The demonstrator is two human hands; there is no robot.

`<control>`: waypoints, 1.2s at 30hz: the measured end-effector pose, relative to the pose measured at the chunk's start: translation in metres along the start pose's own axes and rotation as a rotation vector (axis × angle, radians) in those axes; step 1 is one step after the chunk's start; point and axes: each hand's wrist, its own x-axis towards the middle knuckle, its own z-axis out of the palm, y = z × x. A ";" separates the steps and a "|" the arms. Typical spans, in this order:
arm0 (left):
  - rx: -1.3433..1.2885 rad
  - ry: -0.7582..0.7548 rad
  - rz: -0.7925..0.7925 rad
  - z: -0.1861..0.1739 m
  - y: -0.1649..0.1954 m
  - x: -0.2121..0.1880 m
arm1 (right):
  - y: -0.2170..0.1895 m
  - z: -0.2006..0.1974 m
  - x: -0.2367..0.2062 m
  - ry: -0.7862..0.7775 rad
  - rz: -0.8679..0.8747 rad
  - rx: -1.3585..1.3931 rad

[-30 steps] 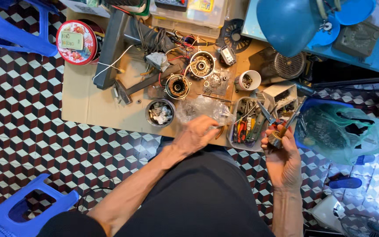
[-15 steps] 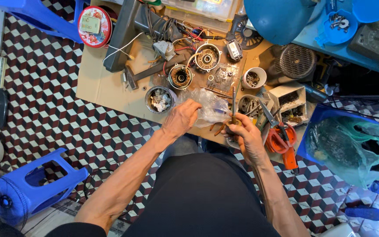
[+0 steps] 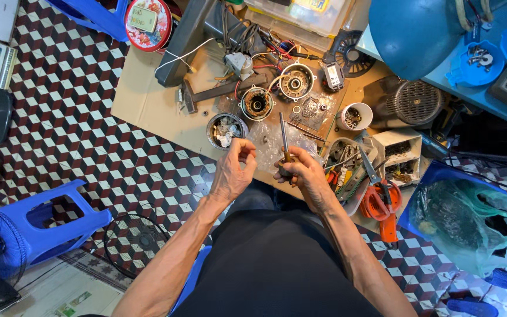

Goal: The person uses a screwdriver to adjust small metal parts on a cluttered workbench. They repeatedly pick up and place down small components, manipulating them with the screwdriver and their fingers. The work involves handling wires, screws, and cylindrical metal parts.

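My right hand (image 3: 301, 173) is shut on the brown handle of a screwdriver (image 3: 283, 132), whose metal shaft points away from me over a clear plastic bag (image 3: 268, 144). My left hand (image 3: 233, 173) is raised just left of it, thumb and fingertips pinched together; nothing shows between them. Both hands hover at the near edge of a cardboard sheet (image 3: 148, 100) on the tiled floor. Beyond them lie a metal bowl of small parts (image 3: 225, 129) and two round motor housings (image 3: 257, 104) (image 3: 296, 82).
A tray of hand tools (image 3: 342, 170) and orange-handled snips (image 3: 379, 199) lie right of my right hand. A white cup (image 3: 353, 116), a hammer (image 3: 206, 97) and a red tin (image 3: 148, 23) sit on the cardboard. A blue stool (image 3: 36, 226) and a fan guard (image 3: 136, 238) lie to my left.
My right hand left the tool tray, came to the middle with a screwdriver and now holds it shaft forward. My left hand lifted off the plastic bag and pinched its fingers.
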 end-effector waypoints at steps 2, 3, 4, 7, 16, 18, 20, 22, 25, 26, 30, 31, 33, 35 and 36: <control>0.034 -0.021 0.016 0.000 0.003 0.000 | 0.002 0.004 0.007 0.017 0.057 -0.001; 0.062 -0.040 0.035 -0.001 0.005 0.000 | 0.003 0.004 0.012 -0.011 0.063 0.035; 0.091 -0.059 0.052 -0.002 0.006 -0.001 | 0.006 0.005 0.018 -0.039 0.071 0.072; 0.069 -0.082 0.183 -0.004 0.011 0.001 | 0.018 0.008 0.038 -0.044 0.075 0.180; 0.225 -0.072 0.241 -0.019 0.013 0.005 | 0.009 -0.004 0.034 0.086 0.031 0.148; 0.222 -0.078 0.236 -0.018 0.014 0.005 | 0.003 0.000 0.029 0.064 0.015 0.113; 0.202 -0.091 0.218 -0.017 0.015 0.006 | -0.002 0.004 0.023 0.029 0.022 0.122; 0.161 -0.113 0.190 -0.013 0.016 0.005 | -0.003 0.010 0.024 -0.006 0.042 0.082; 0.157 -0.127 0.177 -0.010 0.016 0.005 | -0.002 0.017 0.032 0.024 0.078 -0.006; 0.163 -0.126 0.189 -0.011 0.016 0.005 | -0.001 0.018 0.035 0.048 0.092 -0.040; 0.246 -0.088 0.219 -0.014 0.010 0.004 | -0.004 0.014 0.032 0.111 -0.004 -0.001; 0.282 -0.073 0.222 -0.015 0.008 0.003 | -0.006 0.010 0.028 0.098 -0.020 0.026; 0.391 -0.103 0.196 -0.017 0.005 0.002 | -0.008 0.008 0.021 0.069 -0.031 0.054; 0.522 -0.148 0.180 -0.013 0.002 0.002 | -0.006 0.009 0.017 0.034 -0.019 0.059; 0.597 -0.180 0.175 -0.006 0.002 0.003 | -0.004 0.011 0.015 0.017 -0.016 0.072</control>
